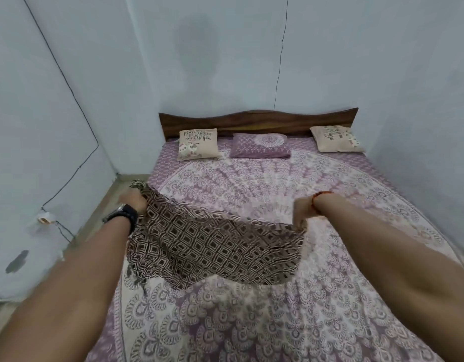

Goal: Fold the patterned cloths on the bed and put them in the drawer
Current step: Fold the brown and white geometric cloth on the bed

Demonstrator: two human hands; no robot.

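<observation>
Your forearms reach in from the bottom corners, both stretched out over the bed (330,296). Between them you hold one cloth (212,246), brown and cream with a diamond print, spread wide and sagging in the middle so its lower edge drapes down to the bedsheet. Your left hand (133,201) grips the cloth's left end, fingers curled round a bunched corner that sticks up past the knuckles; a dark watch (122,216) sits on that wrist. Your right hand (301,211) pinches the cloth's right end, fingers curled down onto the fabric, though the hand is blurred and you cannot make out each finger. A red thread (321,197) circles that wrist. The left end is held higher than the right, and the left hand hangs just past the bed's left edge, over the strip of floor (100,218) beside the wall. The bedsheet is mauve and white with a round fan pattern. At the far end, against the wooden headboard (251,121), lie three pillows well apart from the cloth: a cream one with lettering on the left (197,145), a mauve patterned one in the middle (261,146), and another cream one on the right (335,139). A thin black wire (68,82) runs down the left wall to a small fitting near the floor. No drawer is in view.
</observation>
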